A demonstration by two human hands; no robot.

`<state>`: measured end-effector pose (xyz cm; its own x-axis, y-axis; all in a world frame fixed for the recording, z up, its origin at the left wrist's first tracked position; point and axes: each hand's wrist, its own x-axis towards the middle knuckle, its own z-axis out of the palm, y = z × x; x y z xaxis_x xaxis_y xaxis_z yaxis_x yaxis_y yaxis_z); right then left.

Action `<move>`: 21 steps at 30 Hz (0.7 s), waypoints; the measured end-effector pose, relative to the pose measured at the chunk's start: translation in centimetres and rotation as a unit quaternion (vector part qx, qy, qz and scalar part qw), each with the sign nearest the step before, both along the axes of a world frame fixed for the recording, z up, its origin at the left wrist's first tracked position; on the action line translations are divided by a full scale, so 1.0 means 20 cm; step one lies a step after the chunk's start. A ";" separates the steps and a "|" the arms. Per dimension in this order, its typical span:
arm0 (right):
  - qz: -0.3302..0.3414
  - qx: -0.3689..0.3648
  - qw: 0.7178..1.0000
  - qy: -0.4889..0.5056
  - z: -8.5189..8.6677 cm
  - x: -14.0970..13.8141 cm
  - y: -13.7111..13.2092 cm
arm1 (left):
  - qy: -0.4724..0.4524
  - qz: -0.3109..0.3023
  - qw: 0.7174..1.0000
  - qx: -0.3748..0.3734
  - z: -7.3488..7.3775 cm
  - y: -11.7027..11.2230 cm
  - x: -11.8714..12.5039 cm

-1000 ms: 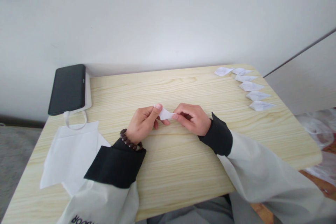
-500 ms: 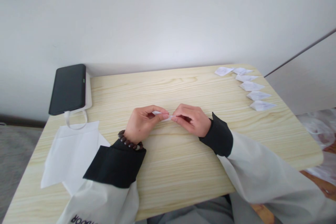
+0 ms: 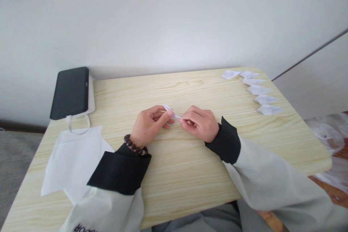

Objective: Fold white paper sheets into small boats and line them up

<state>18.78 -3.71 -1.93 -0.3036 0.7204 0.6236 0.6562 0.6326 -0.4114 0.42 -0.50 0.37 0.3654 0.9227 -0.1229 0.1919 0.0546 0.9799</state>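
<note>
Folded paper (image 3: 175, 116), wood-grain table (image 3: 187, 174), white wall (image 3: 174, 21)

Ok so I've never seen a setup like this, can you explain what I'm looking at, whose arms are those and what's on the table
There's no machine here. Those arms end in a person's bare hands, the left grip and the right grip, seen from a camera worn on that person's head. Together they pinch one small folded white paper. On the wood-grain table, six folded white pieces lie toward the far right. On the left are flat white sheets, a dark flat device and a looped white cable.
</note>
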 end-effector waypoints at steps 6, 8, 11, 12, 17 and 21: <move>0.078 -0.098 0.991 0.056 0.02 0.01 0.00 | 0.009 -0.033 0.999 -0.001 0.02 0.00 0.00; 0.094 -0.141 0.981 0.092 0.02 0.01 0.01 | 0.012 -0.056 0.998 0.004 0.01 0.00 -0.01; 0.098 -0.168 0.976 0.095 0.02 0.01 0.01 | 0.011 -0.085 0.996 0.013 -0.01 0.00 -0.01; 0.096 -0.172 0.976 0.093 0.02 0.01 0.02 | 0.012 -0.091 0.996 0.016 -0.02 0.00 -0.02; 0.104 -0.198 0.970 0.091 0.03 0.00 0.02 | 0.017 -0.105 0.994 0.019 -0.01 0.00 -0.02; 0.107 -0.226 0.965 0.083 0.04 0.01 0.03 | 0.019 -0.110 0.994 0.021 -0.01 0.00 -0.02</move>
<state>18.99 -3.17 -1.15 -0.3989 0.8621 0.3125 0.4317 0.4772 -0.7654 -0.04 -0.42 0.13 0.5541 0.8261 -0.1029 0.2311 -0.0339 0.9723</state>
